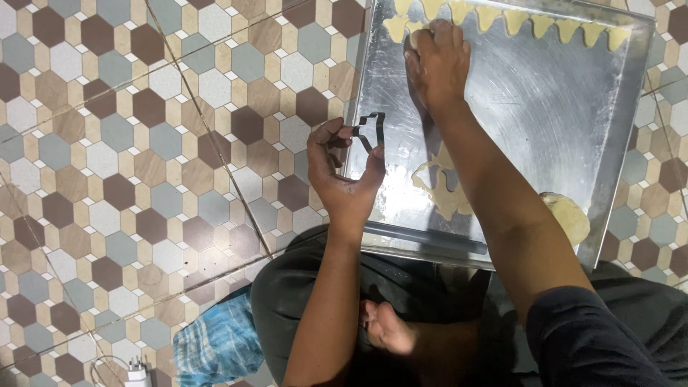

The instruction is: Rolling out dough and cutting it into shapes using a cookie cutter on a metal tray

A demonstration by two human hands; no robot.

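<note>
The left hand (344,172) pinches a dark metal cookie cutter (370,131) between thumb and fingertips, held over the near left edge of the steel baking tray (545,115). The right hand (437,61) lies flat, fingers together, pressing a pale dough cutout (396,27) at the tray's far edge, beside the row of cutouts (545,25). This looks like the laying-out step; next calls for cutting from the leftover dough sheet (441,190). A blue-and-white bag (215,344) lies on the tiled floor (143,143).

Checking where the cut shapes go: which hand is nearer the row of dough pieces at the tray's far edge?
Right. The right hand touches the row of dough pieces; the left hand holds a metal cutter nearer the tray's near-left side.
</note>
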